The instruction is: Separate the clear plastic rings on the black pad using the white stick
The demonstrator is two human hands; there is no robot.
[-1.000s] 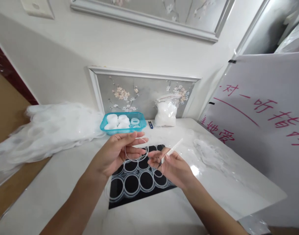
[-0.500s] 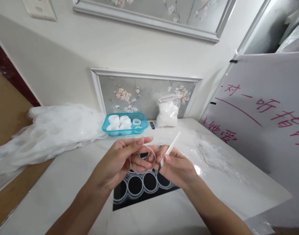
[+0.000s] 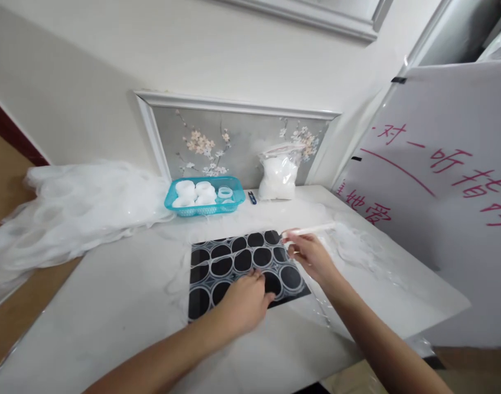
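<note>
A black mat (image 3: 242,262) lies on the white table (image 3: 122,306), covered with a clear sheet of several white rings. My left hand (image 3: 244,301) rests palm down on the mat's near edge, fingers curled onto the rings; whether it pinches anything is hidden. My right hand (image 3: 310,254) hovers at the mat's right side, pinching a thin white stick-like tool (image 3: 310,230) that points right.
A turquoise basket (image 3: 205,200) of white rings stands at the back, a small dark blue clip (image 3: 253,198) and a clear bag of white pieces (image 3: 278,175) beside it. Filmy white sheets (image 3: 78,210) pile at left. A board with red writing (image 3: 439,186) leans at right.
Both hands dropped from holding a clear ring up in the air. The left hand now lies on the mat and the right moved right with the tool. The camera tilted down.
</note>
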